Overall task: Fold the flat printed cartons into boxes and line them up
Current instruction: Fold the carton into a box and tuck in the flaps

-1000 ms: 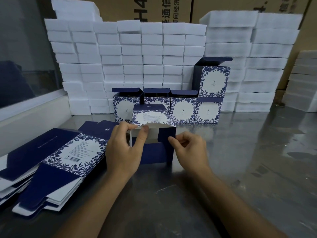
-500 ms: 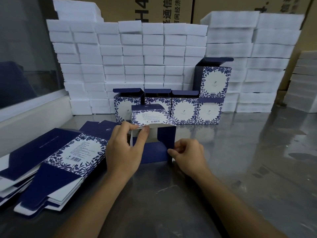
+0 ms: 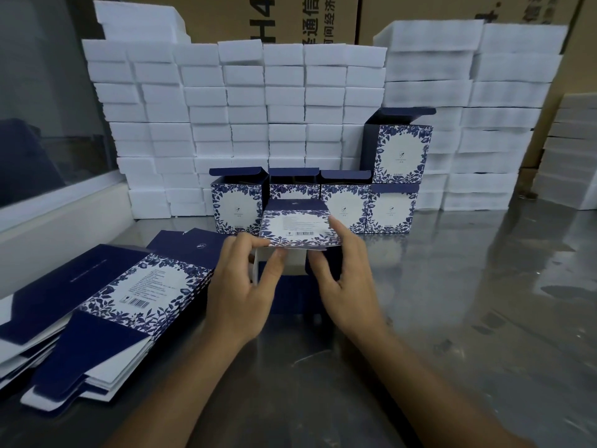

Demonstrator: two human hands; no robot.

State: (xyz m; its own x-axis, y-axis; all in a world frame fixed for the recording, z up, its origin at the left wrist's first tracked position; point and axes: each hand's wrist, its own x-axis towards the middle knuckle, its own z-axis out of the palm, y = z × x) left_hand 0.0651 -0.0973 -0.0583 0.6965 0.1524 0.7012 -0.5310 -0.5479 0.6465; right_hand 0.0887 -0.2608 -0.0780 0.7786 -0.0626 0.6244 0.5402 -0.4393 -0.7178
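Both hands on a half-formed carton (image 3: 298, 229) at mid desk.
L hand (image 3: 240, 286) pinches its near-left edge; R hand (image 3: 347, 279) fingers curl round its right side. Blue floral print, barcode panel up. Flat cartons (image 3: 129, 292) crowd the left; folded boxes (image 3: 391, 210) line up just behind; bare desk (image 3: 484, 302) to the right.

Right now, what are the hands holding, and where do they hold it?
Both hold the half-folded carton. The left hand pinches its near left corner; the right hand holds its right side, one finger on the printed top panel.
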